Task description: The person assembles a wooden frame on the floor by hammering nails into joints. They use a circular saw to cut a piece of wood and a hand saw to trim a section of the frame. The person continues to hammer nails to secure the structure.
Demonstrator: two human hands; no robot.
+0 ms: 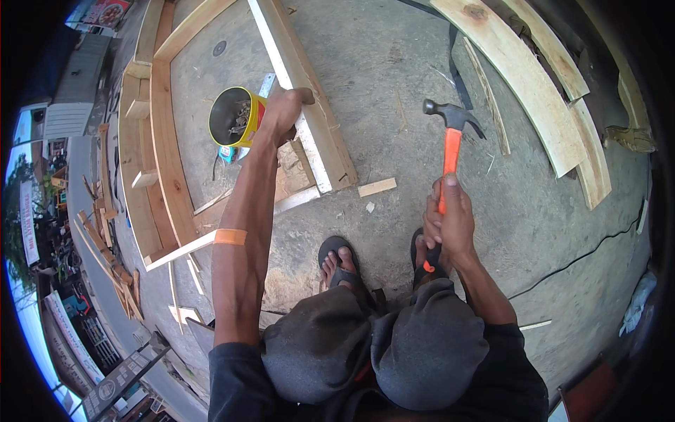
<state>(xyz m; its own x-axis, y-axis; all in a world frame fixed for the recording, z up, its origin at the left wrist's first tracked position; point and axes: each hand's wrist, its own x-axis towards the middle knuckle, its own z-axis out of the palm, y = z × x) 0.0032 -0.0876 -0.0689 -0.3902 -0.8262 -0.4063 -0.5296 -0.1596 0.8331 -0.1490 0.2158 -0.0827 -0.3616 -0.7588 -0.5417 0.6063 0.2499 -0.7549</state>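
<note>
My right hand [450, 221] is wrapped round the orange and black handle of a claw hammer [451, 151]. The hammer's dark head points away from me, over the concrete. To the left, my left hand [283, 114] grips the thick beam of a wooden frame [322, 133], its fingers curled over the white-topped edge. Some of those fingers are hidden behind the beam and the hand itself. Just left of that hand, inside the frame, stands a yellow bucket [232, 97] with nails or similar small bits in it. A turquoise tape measure [226, 153] lies beside the bucket.
A short wood offcut [377, 187] lies near the beam's end. Curved boards [524, 70] rest at the far right, near a black strap [458, 70]. Scrap wood [105, 246] is piled at the left by the street. My sandalled feet [339, 264] are close to the frame.
</note>
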